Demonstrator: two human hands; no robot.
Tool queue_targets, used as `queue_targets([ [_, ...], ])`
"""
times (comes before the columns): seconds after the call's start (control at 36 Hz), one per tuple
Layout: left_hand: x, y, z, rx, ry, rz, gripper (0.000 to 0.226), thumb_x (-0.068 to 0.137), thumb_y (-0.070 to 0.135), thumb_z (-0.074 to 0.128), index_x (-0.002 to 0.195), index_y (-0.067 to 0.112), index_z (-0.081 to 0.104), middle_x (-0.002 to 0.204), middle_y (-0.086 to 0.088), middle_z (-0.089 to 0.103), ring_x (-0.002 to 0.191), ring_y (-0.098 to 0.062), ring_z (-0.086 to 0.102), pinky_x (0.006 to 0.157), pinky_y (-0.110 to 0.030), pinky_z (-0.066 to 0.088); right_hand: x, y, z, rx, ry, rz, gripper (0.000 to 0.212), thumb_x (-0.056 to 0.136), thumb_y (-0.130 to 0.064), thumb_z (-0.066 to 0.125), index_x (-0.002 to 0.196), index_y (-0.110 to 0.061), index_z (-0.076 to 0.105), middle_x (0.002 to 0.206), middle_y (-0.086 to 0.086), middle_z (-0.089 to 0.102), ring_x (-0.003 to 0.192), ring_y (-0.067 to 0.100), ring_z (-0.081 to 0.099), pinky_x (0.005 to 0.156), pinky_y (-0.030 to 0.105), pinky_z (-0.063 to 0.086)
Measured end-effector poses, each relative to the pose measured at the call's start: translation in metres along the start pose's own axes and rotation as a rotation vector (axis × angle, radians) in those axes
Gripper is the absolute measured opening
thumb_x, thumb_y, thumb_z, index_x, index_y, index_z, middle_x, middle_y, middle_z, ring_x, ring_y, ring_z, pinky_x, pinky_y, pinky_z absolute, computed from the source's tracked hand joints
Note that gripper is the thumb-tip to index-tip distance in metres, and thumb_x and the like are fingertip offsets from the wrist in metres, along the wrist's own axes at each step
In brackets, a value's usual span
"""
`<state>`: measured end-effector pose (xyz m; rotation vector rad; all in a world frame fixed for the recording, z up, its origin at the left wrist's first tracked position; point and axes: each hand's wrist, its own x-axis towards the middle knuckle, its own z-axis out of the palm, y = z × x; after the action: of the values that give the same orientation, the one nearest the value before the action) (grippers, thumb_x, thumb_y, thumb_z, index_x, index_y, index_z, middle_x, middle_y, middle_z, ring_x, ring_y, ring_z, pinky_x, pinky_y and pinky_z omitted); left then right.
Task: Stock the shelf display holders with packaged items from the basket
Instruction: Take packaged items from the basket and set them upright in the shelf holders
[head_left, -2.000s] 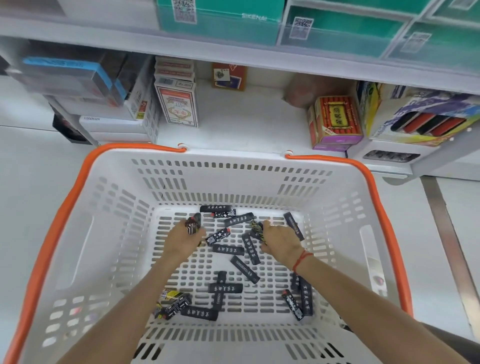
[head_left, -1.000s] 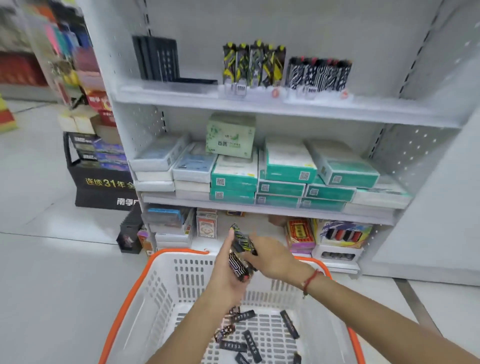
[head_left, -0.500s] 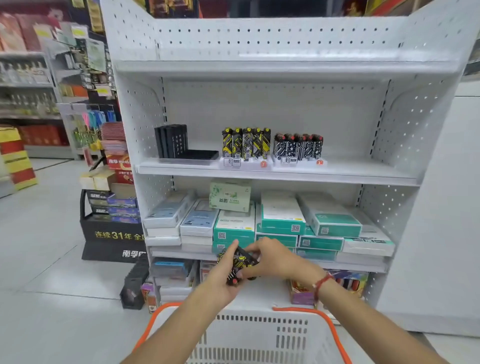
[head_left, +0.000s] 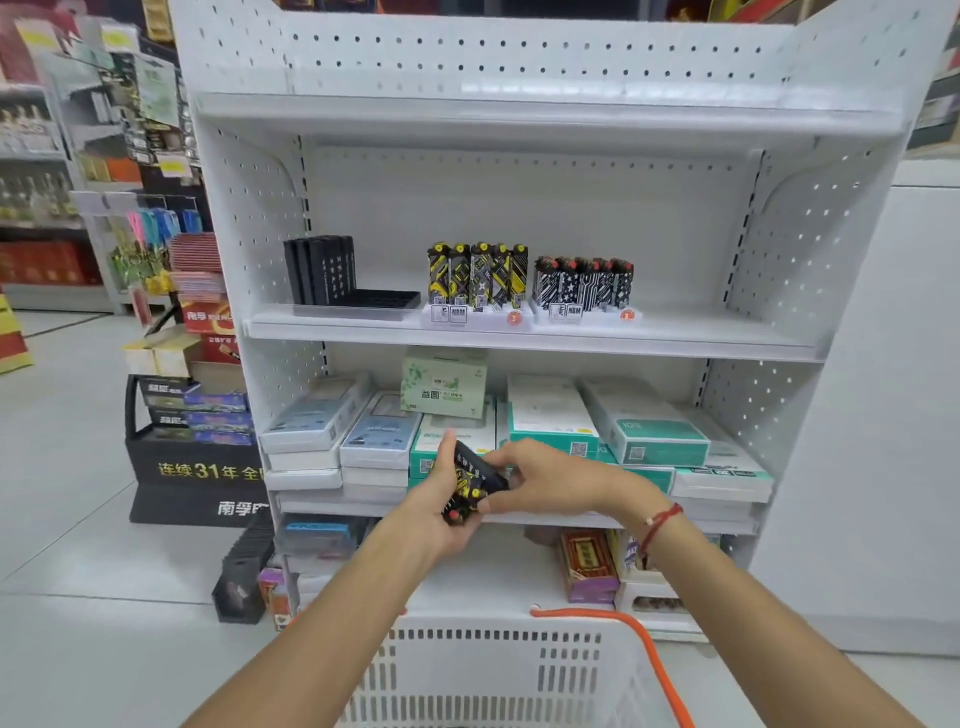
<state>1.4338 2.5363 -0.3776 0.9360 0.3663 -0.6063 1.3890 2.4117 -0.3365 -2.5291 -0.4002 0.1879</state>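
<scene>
Sorting step: left hand (head_left: 435, 512) gripped bundle of lighters (head_left: 470, 488); right hand (head_left: 540, 480) pinched one (black-patterned). Next: lift to matching display holder (head_left: 584, 312).

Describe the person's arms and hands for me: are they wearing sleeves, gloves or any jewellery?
Both forearms are bare, with no sleeves in view and no gloves. The left hand and its wrist carry nothing. The right hand has a thin red string bracelet round the wrist, with a small pale bead on it. No rings or watch show on the fingers or wrists.

White pegboard shelving (head_left: 519, 62) on pale tiled floor (head_left: 62, 519).
</scene>
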Motion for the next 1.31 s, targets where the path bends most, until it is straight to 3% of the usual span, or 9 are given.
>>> queue_targets([
  [0.14,-0.007,0.004,0.002,-0.053,0.018,0.041,0.053,0.076,0.052,0.069,0.094,0.004,0.054,0.083,-0.013,0.06,0.073,-0.02,0.057,0.077,-0.031,0.05,-0.009,-0.009,-0.009,0.164,0.004,0.001,0.022,0.098,-0.017,0.049,0.11,-0.003,0.06,0.074,0.004,0.054,0.059,0.009,0.045,0.058,0.016,0.04],
  [0.22,-0.011,0.01,0.002,-0.157,0.01,0.05,0.054,0.074,0.05,0.072,0.088,0.002,0.053,0.08,-0.013,0.06,0.071,-0.021,0.057,0.071,-0.033,0.053,-0.01,-0.011,-0.012,0.238,0.162,0.019,0.026,0.099,-0.024,0.047,0.115,-0.009,0.062,0.067,0.0,0.055,0.054,0.007,0.046,0.054,0.013,0.04],
  [0.33,-0.021,0.019,0.005,-0.096,0.044,0.153,0.042,0.083,0.044,0.068,0.082,0.005,0.052,0.076,-0.011,0.056,0.068,-0.019,0.054,0.079,-0.031,0.051,-0.01,-0.013,-0.015,0.397,0.472,-0.024,0.013,0.092,-0.029,0.059,0.097,-0.026,0.07,0.069,-0.006,0.066,0.055,0.0,0.056,0.056,0.014,0.044],
  [0.44,-0.031,0.034,-0.005,-0.095,0.038,0.163,0.024,0.082,0.028,0.071,0.082,0.008,0.057,0.08,-0.008,0.059,0.07,-0.017,0.054,0.06,-0.029,0.049,-0.012,-0.022,-0.02,0.659,0.672,-0.079,0.009,0.088,-0.022,0.064,0.092,-0.023,0.072,0.086,-0.002,0.073,0.073,0.002,0.067,0.064,0.014,0.052],
  [0.53,-0.04,0.052,-0.012,-0.128,0.064,0.227,0.019,0.081,0.019,0.07,0.08,0.008,0.055,0.08,-0.009,0.058,0.071,-0.016,0.054,0.06,-0.026,0.048,-0.009,-0.036,-0.028,0.743,0.708,-0.12,0.01,0.087,-0.018,0.065,0.095,-0.019,0.072,0.09,0.004,0.075,0.079,0.012,0.071,0.066,0.016,0.054],
  [0.75,-0.046,0.101,-0.045,-0.136,0.097,0.575,0.042,0.08,0.019,0.072,0.116,0.003,0.059,0.086,-0.007,0.068,0.075,-0.015,0.061,0.069,-0.029,0.049,0.051,-0.102,-0.062,0.587,0.793,-0.268,0.021,0.087,-0.012,0.066,0.107,-0.015,0.058,0.08,0.004,0.072,0.065,0.004,0.069,0.056,0.011,0.05],
  [0.92,-0.038,0.126,-0.066,-0.183,0.086,0.597,0.05,0.082,0.024,0.072,0.125,0.004,0.053,0.094,-0.007,0.068,0.078,-0.014,0.064,0.061,-0.027,0.05,0.13,-0.122,-0.076,0.248,0.935,-0.229,0.014,0.086,-0.027,0.067,0.095,-0.023,0.058,0.068,-0.001,0.071,0.067,0.016,0.07,0.064,0.035,0.057],
  [1.08,-0.026,0.138,-0.077,-0.258,0.088,0.561,0.069,0.08,0.027,0.073,0.137,0.003,0.043,0.091,-0.009,0.067,0.071,-0.014,0.064,0.042,-0.018,0.048,0.179,-0.123,-0.075,0.065,0.971,-0.096,0.018,0.087,-0.035,0.065,0.096,-0.021,0.058,0.077,0.003,0.071,0.075,0.018,0.067,0.07,0.036,0.056],
  [1.31,-0.019,0.15,-0.082,-0.173,0.076,0.529,0.067,0.079,0.031,0.074,0.134,0.004,0.047,0.095,-0.008,0.067,0.073,-0.014,0.061,0.057,-0.026,0.047,0.184,-0.124,-0.067,0.074,0.92,-0.134,0.028,0.083,-0.03,0.071,0.104,-0.016,0.061,0.09,0.003,0.07,0.082,0.017,0.068,0.078,0.034,0.056],
])
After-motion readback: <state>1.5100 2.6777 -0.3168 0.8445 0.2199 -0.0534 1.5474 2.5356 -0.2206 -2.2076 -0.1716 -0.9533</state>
